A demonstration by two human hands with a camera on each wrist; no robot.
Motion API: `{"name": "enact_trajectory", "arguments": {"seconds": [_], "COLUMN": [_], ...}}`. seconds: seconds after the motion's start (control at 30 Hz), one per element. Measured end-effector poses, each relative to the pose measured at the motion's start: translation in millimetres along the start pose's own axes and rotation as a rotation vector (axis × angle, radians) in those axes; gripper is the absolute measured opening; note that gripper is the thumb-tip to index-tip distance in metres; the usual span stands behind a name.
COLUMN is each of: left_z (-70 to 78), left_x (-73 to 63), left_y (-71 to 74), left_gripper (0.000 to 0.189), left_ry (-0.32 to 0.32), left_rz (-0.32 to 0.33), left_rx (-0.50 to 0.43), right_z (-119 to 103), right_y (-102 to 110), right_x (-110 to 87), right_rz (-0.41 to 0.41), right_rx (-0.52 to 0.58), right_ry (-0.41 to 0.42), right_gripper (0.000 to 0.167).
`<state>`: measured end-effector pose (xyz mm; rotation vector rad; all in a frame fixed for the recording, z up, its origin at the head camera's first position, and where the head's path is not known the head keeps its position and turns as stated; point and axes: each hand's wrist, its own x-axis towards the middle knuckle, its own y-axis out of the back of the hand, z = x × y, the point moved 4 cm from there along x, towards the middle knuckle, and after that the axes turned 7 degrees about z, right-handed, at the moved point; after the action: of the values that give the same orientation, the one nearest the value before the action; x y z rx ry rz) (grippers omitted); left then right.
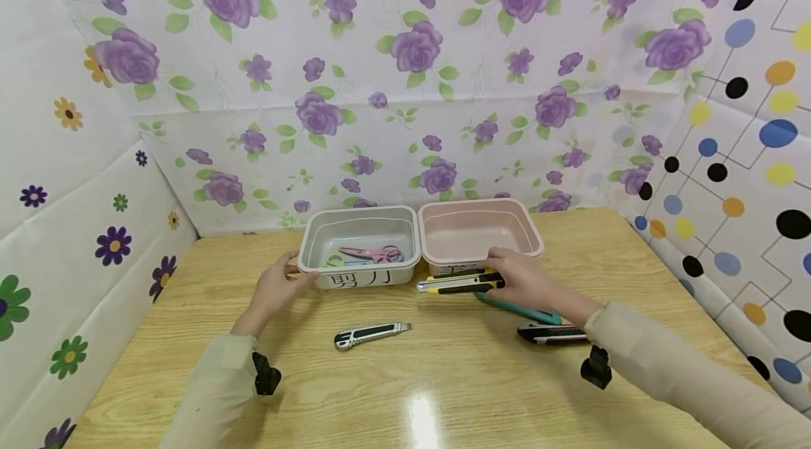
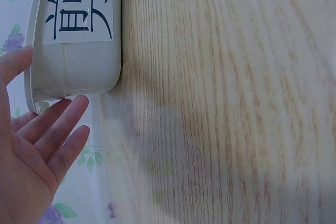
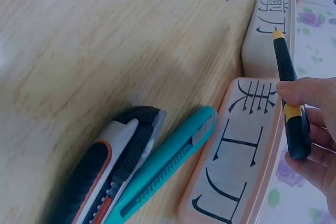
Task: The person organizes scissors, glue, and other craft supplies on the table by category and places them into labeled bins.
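My left hand (image 1: 279,288) grips the front left corner of a grey plastic bin (image 1: 408,273), thumb at the rim and fingers against the end wall. Pink scissors (image 1: 383,254) and a green-handled item (image 1: 336,261), partly hidden by the bin's front wall, lie inside. My right hand (image 1: 522,279) holds a yellow and black utility knife (image 3: 286,72) between thumb and fingers, just in front of a pink plastic bin (image 1: 535,245). Below that hand, a teal utility knife (image 3: 168,156) and a black and white utility knife (image 3: 105,174) lie on the table.
A silver and black utility knife (image 1: 370,335) lies on the wooden table (image 1: 405,386) in front of the grey bin. Both bins stand side by side near the flowered back wall (image 1: 380,153), with Chinese character labels on their fronts.
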<state>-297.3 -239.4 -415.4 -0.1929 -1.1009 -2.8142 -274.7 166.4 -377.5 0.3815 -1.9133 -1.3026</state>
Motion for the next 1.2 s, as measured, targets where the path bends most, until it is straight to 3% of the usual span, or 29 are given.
{"name": "enact_trajectory", "arguments": {"seconds": [0.17, 0.5, 1.03, 1.2], "left_z": [-0.7, -1.7, -1.6, -2.0], "left_x": [0.0, -0.6, 0.2, 0.6], "left_y": [1.2, 0.4, -0.4, -0.8], "left_gripper": [0.069, 0.068, 0.069, 0.069], "left_ry": [-0.001, -0.013, -0.012, -0.012], "left_rz": [0.002, -0.005, -0.007, -0.002], "left_rx": [0.011, 0.003, 0.012, 0.010], "right_z": [4.6, 12.6, 25.6, 30.5], "right_y": [4.8, 15.0, 24.8, 25.8], "right_x": [3.2, 9.7, 19.7, 22.7], "right_rz": [0.007, 0.026, 0.059, 0.039], "right_rx": [0.037, -0.014, -0.047, -0.068], "right_ry": [-0.003, -0.035, -0.014, -0.035], "right_gripper": [0.043, 0.043, 0.042, 0.043]}}
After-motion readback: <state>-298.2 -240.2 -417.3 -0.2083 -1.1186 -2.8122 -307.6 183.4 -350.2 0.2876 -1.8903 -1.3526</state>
